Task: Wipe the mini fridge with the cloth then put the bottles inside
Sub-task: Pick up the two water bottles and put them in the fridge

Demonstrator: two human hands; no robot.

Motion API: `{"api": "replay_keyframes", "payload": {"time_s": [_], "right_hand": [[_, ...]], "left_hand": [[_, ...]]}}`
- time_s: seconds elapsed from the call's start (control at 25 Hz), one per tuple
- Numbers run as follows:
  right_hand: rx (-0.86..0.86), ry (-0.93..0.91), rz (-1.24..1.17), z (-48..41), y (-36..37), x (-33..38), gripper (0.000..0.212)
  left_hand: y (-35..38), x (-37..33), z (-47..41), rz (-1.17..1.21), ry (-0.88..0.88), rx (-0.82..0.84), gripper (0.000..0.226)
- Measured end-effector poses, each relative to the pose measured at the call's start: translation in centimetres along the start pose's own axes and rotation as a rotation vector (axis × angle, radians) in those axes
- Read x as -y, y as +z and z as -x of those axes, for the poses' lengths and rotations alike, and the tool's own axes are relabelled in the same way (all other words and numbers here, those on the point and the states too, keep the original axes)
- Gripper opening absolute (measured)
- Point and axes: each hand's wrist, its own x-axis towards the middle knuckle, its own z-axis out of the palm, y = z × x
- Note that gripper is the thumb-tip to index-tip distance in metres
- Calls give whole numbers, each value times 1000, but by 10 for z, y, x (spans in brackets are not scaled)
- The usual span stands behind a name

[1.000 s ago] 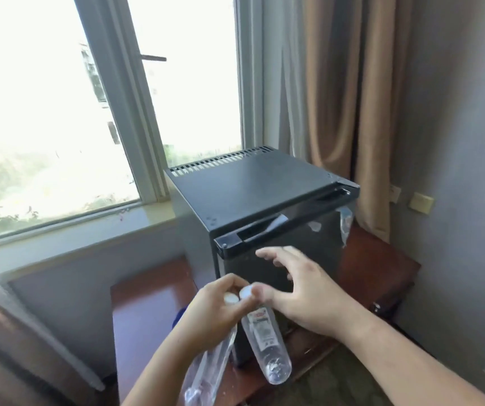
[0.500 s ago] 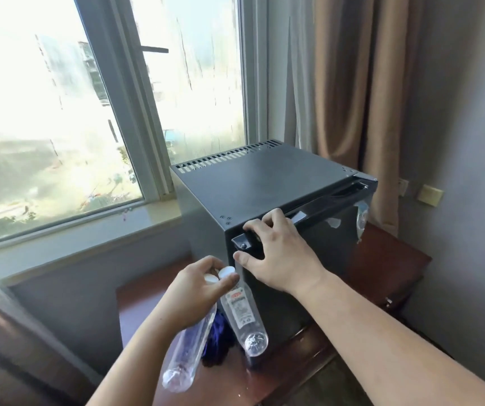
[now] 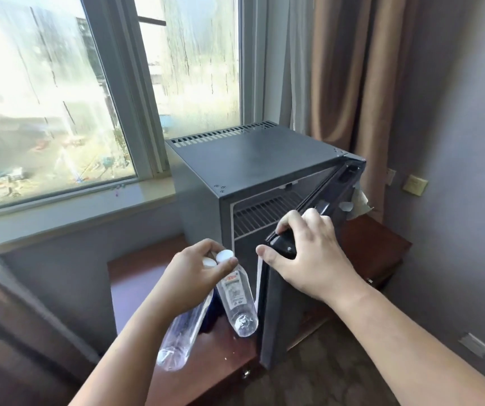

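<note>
Now the right hand (image 3: 308, 253) is clamped on the door (image 3: 282, 312) top, which stands ajar; the left hand (image 3: 197, 268) pinches 2 bottles (image 3: 236, 297) by the caps, long axes hanging down, just left of the fridge (image 3: 253, 159) opening, nearer it

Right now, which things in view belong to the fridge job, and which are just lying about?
Part of the job:
- mini fridge
- fridge door, gripped by the right hand
- two bottles, held by the left hand

Lying about:
- curtain
- wall switch
- wooden table
</note>
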Motion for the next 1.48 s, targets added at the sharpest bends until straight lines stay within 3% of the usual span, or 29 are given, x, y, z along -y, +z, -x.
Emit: {"api": "replay_keyframes", "payload": {"time_s": [0.44,0.6,0.72,0.88,1.0,1.12,1.28,1.48], "right_hand": [[-226,33,-59,105,-99,-109,23],[-425,-122,-24,95,-118,-99,19],[-244,-243,-129,72,-101,-74,12],[6,-20,-227,25,-38,-79,11],[195,246,-318,-26,16,-96,27],[337,473,-267,-80,72,-125,45],[454,556,-199,-135,133,-165,85],[413,513,-169,-154,171,-186,57]], "left_hand": [[94,-85,44,10,-10,-92,21],[125,-88,29,42,-75,-91,24],[138,-82,5,58,-103,-60,25],[154,-64,-56,82,-137,21,25],[176,-41,-106,158,-150,108,28],[205,-12,-148,256,-117,32,21],[231,21,-179,336,-39,54,22],[239,40,-179,346,45,63,27]]}}
